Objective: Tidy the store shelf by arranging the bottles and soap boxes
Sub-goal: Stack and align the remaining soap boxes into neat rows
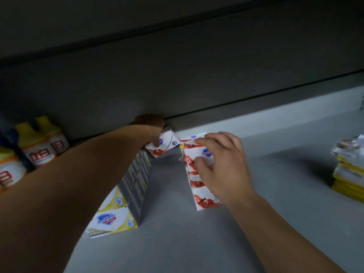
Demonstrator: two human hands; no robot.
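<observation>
Two hands: both are at work deep on the shelf (197,243), one per group of soap boxes.
Yellow boxes: nearest, a double-stacked row (118,213) runs from the shelf front toward the back wall, faces squared, so it looks already arranged.
Right hand: the right hand (220,166) rests on the row of red boxes (194,174), fingers curled over the top box and thumb against its face, grasping it. My reading is that it steadies the row, or squares it, while the other hand works.
Red row: it stands just right of the yellow one with a bare lane between, running front to back like its neighbour.
Left hand: farther in, the left hand (151,125) reaches over the yellow row and pinches a single red box (163,144), fingers round its upper corner. The box is tilted, near the back wall, apart from the red row's far end; it probably belongs there.
Bottles: at the left edge, yellow-capped bottles (37,146) stand upright against the back wall, untouched.
Yellow packs: far right, a loose pile of flat packs (348,174) lies well apart, its top crumpled, likely waiting its turn.
</observation>
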